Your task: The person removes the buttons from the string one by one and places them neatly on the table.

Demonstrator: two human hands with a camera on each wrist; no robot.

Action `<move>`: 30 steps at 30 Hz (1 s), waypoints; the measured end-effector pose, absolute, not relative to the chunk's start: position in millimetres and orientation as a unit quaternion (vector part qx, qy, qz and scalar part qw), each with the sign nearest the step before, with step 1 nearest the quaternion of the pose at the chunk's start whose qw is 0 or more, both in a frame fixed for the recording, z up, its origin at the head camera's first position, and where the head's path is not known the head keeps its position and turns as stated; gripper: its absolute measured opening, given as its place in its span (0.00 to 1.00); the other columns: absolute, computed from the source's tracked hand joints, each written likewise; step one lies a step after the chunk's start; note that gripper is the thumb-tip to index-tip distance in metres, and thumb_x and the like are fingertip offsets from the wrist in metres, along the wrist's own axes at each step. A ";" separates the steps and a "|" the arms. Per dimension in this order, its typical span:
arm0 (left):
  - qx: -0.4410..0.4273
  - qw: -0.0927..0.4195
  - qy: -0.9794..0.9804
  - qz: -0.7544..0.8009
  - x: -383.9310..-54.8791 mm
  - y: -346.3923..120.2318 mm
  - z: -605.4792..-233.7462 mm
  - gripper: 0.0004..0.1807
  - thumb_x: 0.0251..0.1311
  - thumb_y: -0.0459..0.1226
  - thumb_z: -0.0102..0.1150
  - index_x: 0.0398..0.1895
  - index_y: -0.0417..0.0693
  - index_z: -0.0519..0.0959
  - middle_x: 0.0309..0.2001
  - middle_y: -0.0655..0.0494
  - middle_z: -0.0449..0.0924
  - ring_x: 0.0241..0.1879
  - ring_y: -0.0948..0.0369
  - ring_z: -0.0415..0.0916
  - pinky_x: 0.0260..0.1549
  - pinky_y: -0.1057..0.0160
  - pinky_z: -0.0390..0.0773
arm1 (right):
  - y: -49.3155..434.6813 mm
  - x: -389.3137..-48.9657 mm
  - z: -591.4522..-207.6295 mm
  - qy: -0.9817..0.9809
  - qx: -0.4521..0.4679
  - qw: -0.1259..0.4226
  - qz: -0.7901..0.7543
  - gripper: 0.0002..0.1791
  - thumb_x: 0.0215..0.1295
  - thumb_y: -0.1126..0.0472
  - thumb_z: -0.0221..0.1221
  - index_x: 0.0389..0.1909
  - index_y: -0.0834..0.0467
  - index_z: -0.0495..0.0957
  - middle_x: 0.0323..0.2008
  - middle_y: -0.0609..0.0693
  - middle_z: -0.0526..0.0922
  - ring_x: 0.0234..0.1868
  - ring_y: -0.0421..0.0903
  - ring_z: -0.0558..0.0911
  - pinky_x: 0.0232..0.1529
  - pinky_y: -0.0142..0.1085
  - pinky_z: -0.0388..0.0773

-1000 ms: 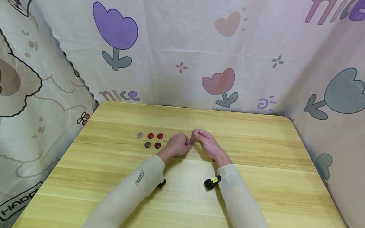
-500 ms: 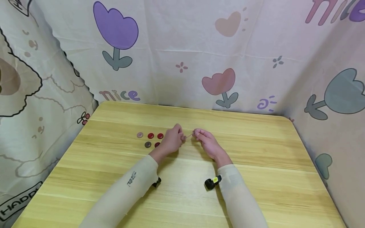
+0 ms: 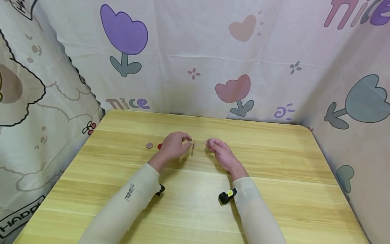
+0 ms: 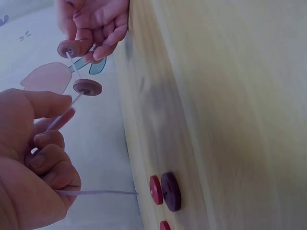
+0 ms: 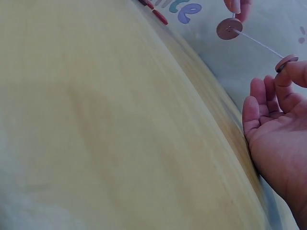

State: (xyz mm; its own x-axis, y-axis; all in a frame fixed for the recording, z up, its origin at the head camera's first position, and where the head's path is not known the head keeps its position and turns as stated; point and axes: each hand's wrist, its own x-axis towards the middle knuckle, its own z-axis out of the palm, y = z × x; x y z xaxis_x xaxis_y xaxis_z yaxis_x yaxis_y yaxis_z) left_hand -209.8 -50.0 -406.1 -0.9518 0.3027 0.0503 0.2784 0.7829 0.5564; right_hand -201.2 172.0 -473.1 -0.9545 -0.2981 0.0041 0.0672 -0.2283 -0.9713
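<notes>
In the head view my left hand (image 3: 173, 145) pinches a thin pale string (image 4: 73, 64) left of my right hand (image 3: 222, 154). A brown-pink button (image 3: 193, 146) is threaded on the string and hangs between the hands, close to the left fingertips. A second, similar button (image 5: 287, 62) sits at the other end of this stretch, pinched between my right thumb and finger. The string runs taut from one button to the other, above the table. From under the left hand's curled fingers, a loose tail of string sticks out in the left wrist view.
On the wooden table (image 3: 195, 210) lie a pale pink button (image 3: 149, 145) and a red button (image 3: 159, 146), left of the left hand. The left wrist view shows a dark maroon button (image 4: 171, 191) beside red ones. A patterned cloth (image 3: 182, 40) hangs behind the table.
My left hand has moved left, away from the right hand, drawing the string out between them. A threaded button now shows on it. My right hand has stayed about in place.
</notes>
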 end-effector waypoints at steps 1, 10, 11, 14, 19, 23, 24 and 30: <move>0.155 0.022 0.945 0.286 -209.9 -51.2 -405.8 0.08 0.60 0.45 0.59 0.39 0.56 0.84 0.42 0.60 0.79 0.41 0.60 0.73 0.38 0.57 0.73 | 172.2 -201.3 -473.3 0.610 -0.096 0.118 -0.777 0.15 0.72 0.62 0.46 0.48 0.73 0.68 0.54 0.70 0.66 0.52 0.51 0.69 0.58 0.46 0.61; 0.189 -0.026 0.950 0.247 -210.4 -53.6 -407.9 0.05 0.63 0.41 0.58 0.33 0.53 0.82 0.40 0.57 0.71 0.38 0.56 0.68 0.37 0.56 0.68 | 173.8 -202.2 -474.2 0.610 -0.099 0.125 -0.776 0.18 0.72 0.61 0.47 0.48 0.75 0.66 0.56 0.73 0.63 0.56 0.58 0.66 0.61 0.49 0.58; 0.192 -0.036 0.950 0.242 -210.5 -53.3 -408.2 0.05 0.63 0.41 0.58 0.32 0.52 0.81 0.42 0.56 0.70 0.41 0.55 0.68 0.40 0.55 0.67 | 173.8 -202.2 -474.3 0.611 -0.099 0.125 -0.775 0.18 0.72 0.61 0.47 0.48 0.75 0.66 0.56 0.73 0.64 0.56 0.58 0.66 0.61 0.49 0.58; 0.190 -0.048 0.946 0.258 -211.0 -52.4 -408.0 0.05 0.64 0.39 0.56 0.32 0.50 0.80 0.40 0.57 0.74 0.43 0.53 0.67 0.45 0.52 0.64 | 173.6 -202.0 -474.2 0.615 -0.100 0.125 -0.773 0.17 0.71 0.61 0.48 0.48 0.74 0.67 0.55 0.72 0.64 0.56 0.59 0.66 0.61 0.48 0.59; 0.165 0.005 0.921 0.352 -211.3 -51.2 -406.3 0.07 0.69 0.35 0.46 0.36 0.42 0.74 0.28 0.53 0.72 0.30 0.56 0.69 0.32 0.59 0.70 | 173.6 -202.3 -474.2 0.619 -0.100 0.125 -0.769 0.15 0.71 0.60 0.49 0.45 0.70 0.70 0.53 0.68 0.67 0.55 0.57 0.67 0.60 0.47 0.60; 0.159 0.029 0.909 0.383 -210.6 -51.4 -406.8 0.09 0.71 0.37 0.41 0.36 0.44 0.70 0.27 0.52 0.69 0.28 0.57 0.67 0.26 0.61 0.68 | 173.3 -202.8 -473.9 0.618 -0.100 0.129 -0.769 0.14 0.71 0.60 0.49 0.44 0.70 0.69 0.51 0.64 0.68 0.54 0.57 0.67 0.61 0.47 0.59; 0.158 0.031 0.908 0.387 -210.2 -51.5 -407.0 0.09 0.71 0.38 0.40 0.36 0.45 0.70 0.27 0.52 0.69 0.27 0.57 0.67 0.25 0.61 0.68 | 173.2 -203.0 -474.0 0.618 -0.099 0.130 -0.769 0.15 0.71 0.60 0.49 0.45 0.70 0.69 0.51 0.65 0.68 0.54 0.57 0.67 0.61 0.47 0.59; 0.147 0.034 0.897 0.416 -208.4 -53.7 -405.2 0.10 0.69 0.41 0.42 0.36 0.47 0.73 0.26 0.53 0.68 0.26 0.57 0.66 0.23 0.60 0.67 | 173.7 -203.2 -473.9 0.618 -0.092 0.135 -0.769 0.17 0.72 0.61 0.47 0.49 0.73 0.67 0.55 0.70 0.65 0.55 0.57 0.66 0.61 0.48 0.58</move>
State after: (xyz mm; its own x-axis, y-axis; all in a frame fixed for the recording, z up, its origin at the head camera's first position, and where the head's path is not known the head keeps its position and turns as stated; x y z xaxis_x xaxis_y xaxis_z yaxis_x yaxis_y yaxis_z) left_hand -208.4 -53.7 -405.2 -0.9543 0.2923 0.0620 0.2360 0.6102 0.7563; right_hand -203.2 173.7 -473.9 -0.9468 -0.3209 -0.0253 0.0940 -0.2004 -0.9752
